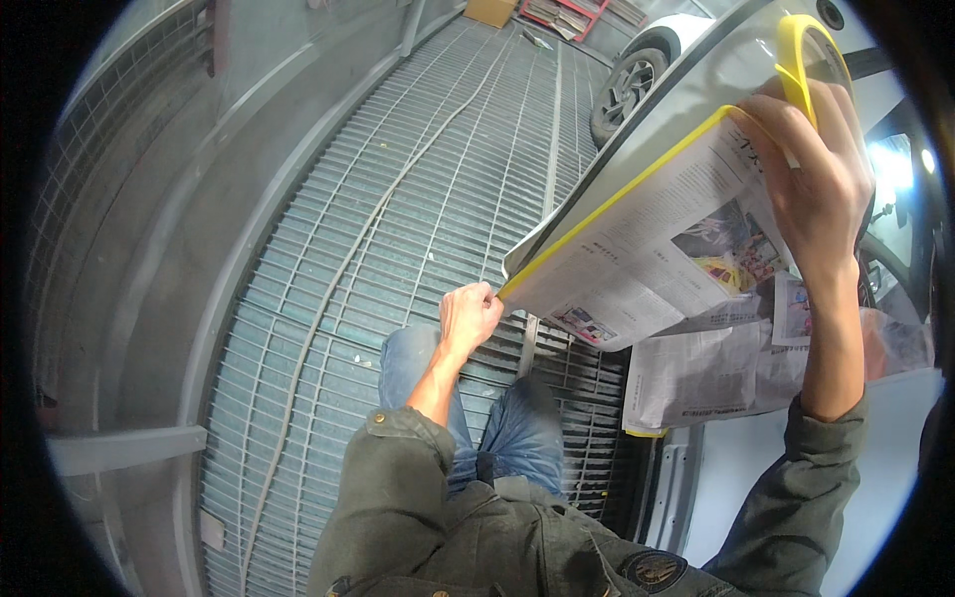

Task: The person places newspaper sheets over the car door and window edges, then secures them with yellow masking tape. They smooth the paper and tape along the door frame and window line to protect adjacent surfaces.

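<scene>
My right hand (821, 184) is raised at the upper right, its fingers closed round a roll of yellow masking tape (793, 65). Along the edge of an open white car door (686, 124) runs a strip of yellow tape (622, 194), bordering a newspaper sheet (647, 254) that covers the door's face. At the lower end of that strip my left hand (470, 320) is closed in a pinch on the tape, beside the door's corner. The newspaper's lower edge hangs loose.
More newspaper (691, 373) covers the car body below the door. A car wheel (632, 85) stands beyond it. Slatted metal grating (398, 229) forms the floor, with a long hose (383, 204) across it. A cardboard box (490, 10) and a red rack (562, 18) are at the back.
</scene>
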{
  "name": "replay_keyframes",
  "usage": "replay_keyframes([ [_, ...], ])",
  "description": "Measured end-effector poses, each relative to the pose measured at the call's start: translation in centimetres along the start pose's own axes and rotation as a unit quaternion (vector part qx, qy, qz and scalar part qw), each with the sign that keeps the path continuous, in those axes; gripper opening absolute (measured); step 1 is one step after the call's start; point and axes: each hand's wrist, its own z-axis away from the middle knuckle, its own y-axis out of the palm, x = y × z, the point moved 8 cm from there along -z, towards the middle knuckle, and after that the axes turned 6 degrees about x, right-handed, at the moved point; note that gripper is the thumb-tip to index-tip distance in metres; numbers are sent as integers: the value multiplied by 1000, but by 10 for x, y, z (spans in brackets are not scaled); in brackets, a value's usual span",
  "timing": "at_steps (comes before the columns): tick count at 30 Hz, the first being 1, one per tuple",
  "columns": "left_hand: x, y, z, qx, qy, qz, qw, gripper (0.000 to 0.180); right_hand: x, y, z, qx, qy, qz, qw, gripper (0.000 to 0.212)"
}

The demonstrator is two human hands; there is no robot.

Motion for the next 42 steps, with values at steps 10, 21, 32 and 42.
replay_keyframes([
  [10,-2,-7,-3,30,15,-21,999,20,11,-1,-14,-14,-21,-26,999,22],
  [21,-25,-29,-6,20,48,57,997,17,11,2,-16,-20,-39,-42,998,23],
  [32,-23,-32,0,-25,56,123,991,16,13,5,-24,-21,-40,-50,998,23],
  [42,-30,-37,-7,-12,65,150,986,16,-6,2,5,26,38,-48,998,25],
])
